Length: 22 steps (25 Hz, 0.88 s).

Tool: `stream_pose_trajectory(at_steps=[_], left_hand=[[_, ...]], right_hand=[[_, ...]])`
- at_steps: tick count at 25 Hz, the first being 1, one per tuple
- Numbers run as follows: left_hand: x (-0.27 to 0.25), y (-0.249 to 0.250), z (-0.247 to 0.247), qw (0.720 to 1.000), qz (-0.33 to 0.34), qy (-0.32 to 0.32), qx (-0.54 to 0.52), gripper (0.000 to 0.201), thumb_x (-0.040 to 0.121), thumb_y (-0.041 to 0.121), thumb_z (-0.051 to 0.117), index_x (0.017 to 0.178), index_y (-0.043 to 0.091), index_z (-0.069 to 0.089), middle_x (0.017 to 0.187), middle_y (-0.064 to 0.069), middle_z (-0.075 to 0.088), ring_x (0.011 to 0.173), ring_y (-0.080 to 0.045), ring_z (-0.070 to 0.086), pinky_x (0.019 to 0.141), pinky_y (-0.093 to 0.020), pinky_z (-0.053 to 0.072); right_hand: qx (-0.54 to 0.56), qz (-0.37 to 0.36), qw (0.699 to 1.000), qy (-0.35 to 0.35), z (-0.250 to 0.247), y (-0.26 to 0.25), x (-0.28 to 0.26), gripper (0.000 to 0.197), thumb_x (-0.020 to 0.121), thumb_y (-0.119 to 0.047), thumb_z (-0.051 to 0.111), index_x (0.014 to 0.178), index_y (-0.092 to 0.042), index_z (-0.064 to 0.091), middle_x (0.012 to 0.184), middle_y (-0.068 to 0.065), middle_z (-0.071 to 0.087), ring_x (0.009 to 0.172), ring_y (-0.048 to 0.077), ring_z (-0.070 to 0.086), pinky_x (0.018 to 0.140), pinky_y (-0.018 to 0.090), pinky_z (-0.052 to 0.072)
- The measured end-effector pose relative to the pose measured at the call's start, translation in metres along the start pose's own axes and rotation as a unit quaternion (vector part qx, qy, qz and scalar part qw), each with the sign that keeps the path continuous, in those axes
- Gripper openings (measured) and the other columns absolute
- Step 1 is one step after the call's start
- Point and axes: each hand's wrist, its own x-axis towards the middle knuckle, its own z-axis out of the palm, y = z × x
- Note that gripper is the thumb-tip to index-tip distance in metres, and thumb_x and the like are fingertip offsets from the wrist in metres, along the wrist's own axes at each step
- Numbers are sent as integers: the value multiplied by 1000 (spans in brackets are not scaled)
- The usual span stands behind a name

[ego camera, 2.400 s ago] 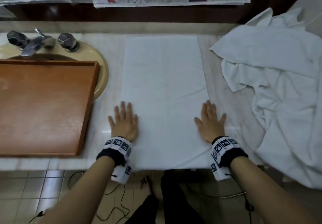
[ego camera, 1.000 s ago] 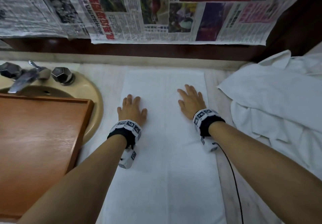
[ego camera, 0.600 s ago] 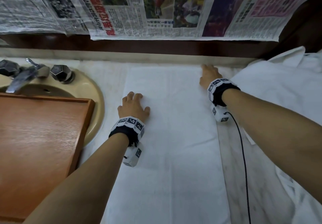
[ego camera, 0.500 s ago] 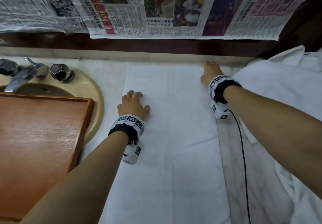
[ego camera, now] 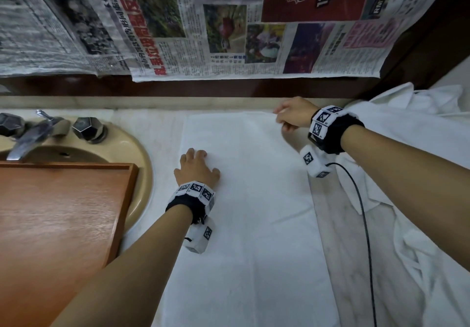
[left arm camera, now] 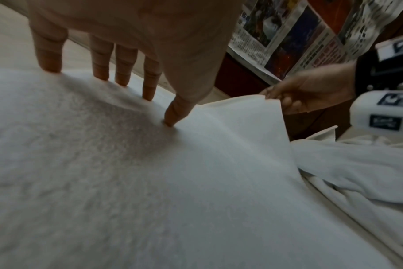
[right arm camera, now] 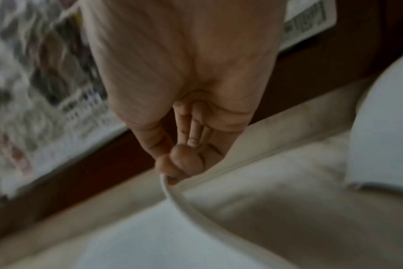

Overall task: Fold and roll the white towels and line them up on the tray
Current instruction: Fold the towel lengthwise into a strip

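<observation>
While the wooden tray [ego camera: 63, 212] sits bare, right hand [ego camera: 292, 114] pinches the flat white towel's [ego camera: 254, 212] far corner; left hand [ego camera: 195, 169] presses it flat, fingers straight.

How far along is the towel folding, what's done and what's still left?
Early stage. Done: one white towel lies spread flat on the counter. In hand: the left hand presses it down with straight fingers while the right hand pinches its far right corner, lifted for a fold. Left: folding and rolling it, then the heap of towels at right. The wooden tray holds no rolls yet.
</observation>
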Motion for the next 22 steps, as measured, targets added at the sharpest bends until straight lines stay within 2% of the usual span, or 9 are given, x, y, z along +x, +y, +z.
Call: stream_pose_trajectory(at_steps=[3, 5, 8, 10, 12, 14, 17, 19, 22], left_hand=[[-12, 19, 2, 994, 21, 40, -103, 49, 85, 44, 63, 129, 23, 55, 140, -3, 47, 129, -23, 43, 102, -41, 41], [-29, 42, 3, 967, 74, 34, -241, 41, 86, 55, 61, 114, 26, 65, 112, 1, 65, 98, -17, 61, 87, -35, 51], [-59, 74, 11, 948, 133, -94, -272, 39, 80, 60, 65, 85, 22, 74, 74, 5, 70, 67, -12, 65, 65, -26, 54], [-68, 84, 17, 933, 123, -176, -289, 27, 84, 35, 71, 82, 9, 74, 70, -5, 72, 65, -21, 70, 64, -29, 59], [-69, 84, 16, 900, 60, -240, -359, 22, 88, 18, 69, 89, -3, 71, 75, -14, 73, 70, -26, 73, 71, -33, 61], [-67, 80, 2, 874, 14, -263, -409, 31, 86, 20, 73, 90, -10, 66, 79, -19, 73, 74, -28, 73, 77, -39, 60], [-59, 69, -30, 858, 5, -244, -452, 35, 77, 23, 81, 71, -3, 60, 77, -23, 71, 71, -30, 72, 80, -40, 60], [-53, 58, -49, 850, 3, -227, -476, 34, 77, 23, 82, 69, -1, 60, 80, -29, 68, 71, -32, 71, 81, -43, 59], [-47, 31, -59, 838, -18, -202, -507, 40, 84, 23, 75, 90, -15, 64, 90, -28, 70, 72, -31, 71, 71, -37, 61]], right_hand=[[197, -4, 979, -60, 10, -29, -20, 19, 91, 5, 56, 104, -8, 60, 74, 13, 64, 52, 13, 66, 52, 21, 56], [245, -14, 966, -79, 14, -42, -25, 16, 92, 6, 54, 101, -3, 64, 77, 17, 65, 55, 14, 69, 56, 20, 57], [310, -5, 949, -66, 15, -53, -25, 17, 91, 9, 54, 104, 9, 64, 80, 23, 67, 58, 17, 70, 61, 21, 59], [330, 5, 942, -55, 14, -56, -25, 17, 91, 9, 55, 105, 12, 64, 77, 23, 67, 59, 19, 71, 62, 23, 59], [299, 11, 953, -46, 13, -55, -23, 18, 92, 5, 54, 105, 9, 65, 76, 20, 68, 64, 21, 72, 66, 27, 60], [228, 13, 972, -46, 14, -55, -23, 20, 93, -2, 50, 103, 3, 67, 80, 16, 68, 67, 24, 69, 64, 31, 59], [143, -2, 989, -39, 21, -62, -17, 23, 93, -3, 45, 96, -5, 68, 83, 12, 66, 63, 23, 63, 57, 29, 52], [90, -40, 995, -24, 26, -70, -11, 30, 93, 0, 42, 90, -13, 69, 82, 7, 65, 61, 18, 61, 53, 25, 50], [-59, -130, 990, -1, 39, -85, 0, 21, 93, -10, 54, 95, -22, 72, 92, 1, 63, 77, 15, 58, 63, 22, 46]])
